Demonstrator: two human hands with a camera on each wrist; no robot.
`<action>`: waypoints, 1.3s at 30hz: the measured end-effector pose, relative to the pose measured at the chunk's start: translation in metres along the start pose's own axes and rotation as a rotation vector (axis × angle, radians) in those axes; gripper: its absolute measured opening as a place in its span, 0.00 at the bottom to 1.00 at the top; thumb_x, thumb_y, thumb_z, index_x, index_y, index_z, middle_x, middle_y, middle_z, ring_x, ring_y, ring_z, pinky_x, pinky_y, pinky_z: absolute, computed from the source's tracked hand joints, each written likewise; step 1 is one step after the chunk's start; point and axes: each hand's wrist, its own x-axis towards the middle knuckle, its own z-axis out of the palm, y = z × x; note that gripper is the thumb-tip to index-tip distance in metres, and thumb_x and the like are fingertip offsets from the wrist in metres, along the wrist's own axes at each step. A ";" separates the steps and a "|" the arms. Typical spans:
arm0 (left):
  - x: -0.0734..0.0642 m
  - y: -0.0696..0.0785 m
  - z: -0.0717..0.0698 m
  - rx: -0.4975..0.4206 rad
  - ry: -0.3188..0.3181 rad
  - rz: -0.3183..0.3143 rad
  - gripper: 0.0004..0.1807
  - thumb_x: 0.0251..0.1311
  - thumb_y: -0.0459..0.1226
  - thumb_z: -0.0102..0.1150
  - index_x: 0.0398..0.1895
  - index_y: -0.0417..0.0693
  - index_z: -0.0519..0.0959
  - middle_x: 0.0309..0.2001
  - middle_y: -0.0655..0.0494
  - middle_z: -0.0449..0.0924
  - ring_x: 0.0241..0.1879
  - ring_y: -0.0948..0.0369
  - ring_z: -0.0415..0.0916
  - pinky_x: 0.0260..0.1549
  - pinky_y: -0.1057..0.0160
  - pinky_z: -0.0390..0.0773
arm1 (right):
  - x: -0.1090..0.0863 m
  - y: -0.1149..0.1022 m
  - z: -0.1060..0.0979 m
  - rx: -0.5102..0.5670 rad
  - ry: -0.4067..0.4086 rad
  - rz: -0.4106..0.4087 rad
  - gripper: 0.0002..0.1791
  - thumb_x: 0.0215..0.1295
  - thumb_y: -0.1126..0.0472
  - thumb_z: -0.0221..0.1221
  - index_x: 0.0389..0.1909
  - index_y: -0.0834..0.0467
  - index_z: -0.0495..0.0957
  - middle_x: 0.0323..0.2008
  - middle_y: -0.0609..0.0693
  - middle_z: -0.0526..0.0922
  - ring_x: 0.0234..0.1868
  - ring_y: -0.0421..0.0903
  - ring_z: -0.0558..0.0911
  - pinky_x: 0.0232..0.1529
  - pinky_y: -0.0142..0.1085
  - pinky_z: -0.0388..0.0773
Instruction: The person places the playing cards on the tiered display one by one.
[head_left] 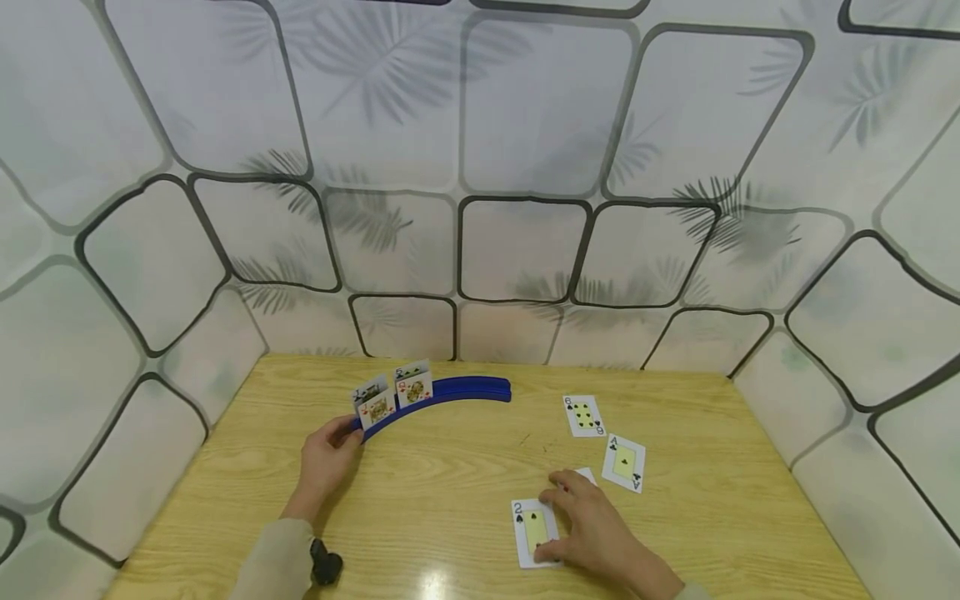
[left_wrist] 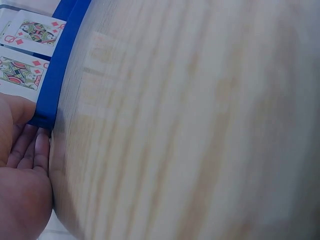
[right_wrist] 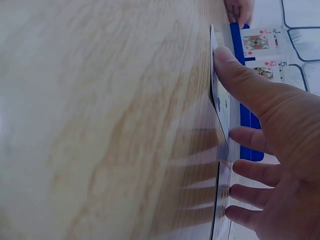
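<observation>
Tabletop (head_left: 442, 483) separates left hand (head_left: 328, 458), pinching blue rack (head_left: 474, 389), from right hand (head_left: 592, 529), spread at edge of two of spades (head_left: 526, 533).

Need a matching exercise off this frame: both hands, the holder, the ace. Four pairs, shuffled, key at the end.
1. Left hand
2. Right hand
3. Card holder
4. Ace

A. Blue and curved, with cards standing in it
B. Flat on the table, just below and right of the six in the head view
C. Thumb touching the two of spades
D. Gripping one end of a long object

Pairs: 1-D, 2-C, 3-A, 4-B
</observation>
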 end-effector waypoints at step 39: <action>0.002 -0.002 -0.001 0.017 -0.017 -0.030 0.20 0.72 0.31 0.59 0.63 0.30 0.79 0.60 0.30 0.82 0.58 0.41 0.83 0.45 0.81 0.72 | 0.007 -0.015 0.005 0.124 0.084 0.133 0.35 0.46 0.48 0.83 0.51 0.54 0.75 0.48 0.47 0.81 0.51 0.44 0.79 0.56 0.44 0.81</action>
